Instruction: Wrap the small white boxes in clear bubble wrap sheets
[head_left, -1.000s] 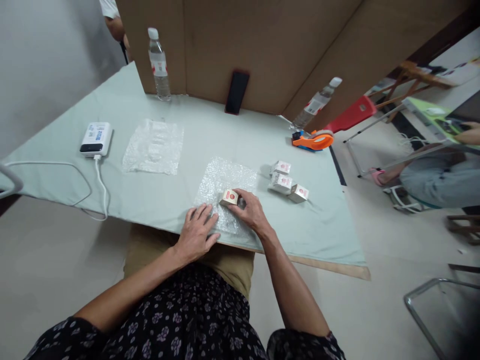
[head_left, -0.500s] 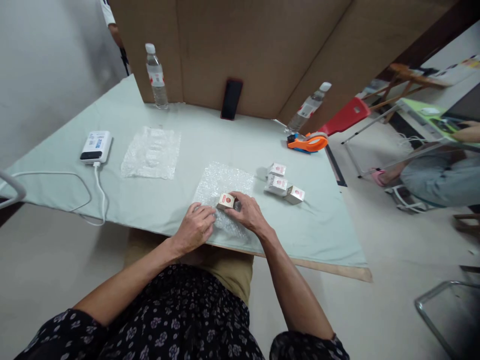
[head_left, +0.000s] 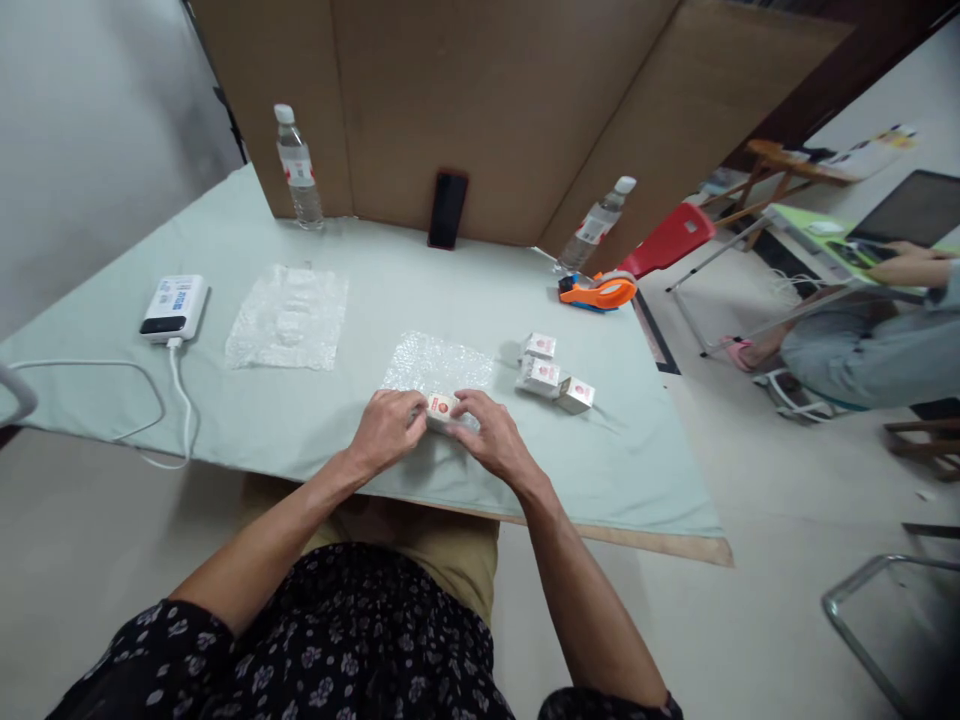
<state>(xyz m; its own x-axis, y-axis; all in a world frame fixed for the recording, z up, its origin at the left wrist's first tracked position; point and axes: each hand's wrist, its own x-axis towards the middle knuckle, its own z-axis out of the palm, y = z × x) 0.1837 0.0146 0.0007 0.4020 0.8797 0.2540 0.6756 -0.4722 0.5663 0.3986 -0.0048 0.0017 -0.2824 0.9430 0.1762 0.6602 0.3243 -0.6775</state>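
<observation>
A small white box with a red mark (head_left: 441,407) sits on the near edge of a sheet of bubble wrap (head_left: 439,366) on the pale green table (head_left: 420,290). My left hand (head_left: 388,431) and my right hand (head_left: 487,439) close in on the box from both sides, fingers curled around it and the wrap's near edge. Three more small boxes (head_left: 551,372) lie just to the right of the wrap.
A second bubble wrap sheet (head_left: 289,319) and a power bank with cable (head_left: 169,307) lie at the left. Two water bottles (head_left: 295,168), a black phone (head_left: 448,209) and an orange tape dispenser (head_left: 598,291) stand by the cardboard wall. Another person sits at the far right (head_left: 862,345).
My left hand went from lying flat on the wrap to curling in against the box. Both hands and the box drew closer to the table's near edge.
</observation>
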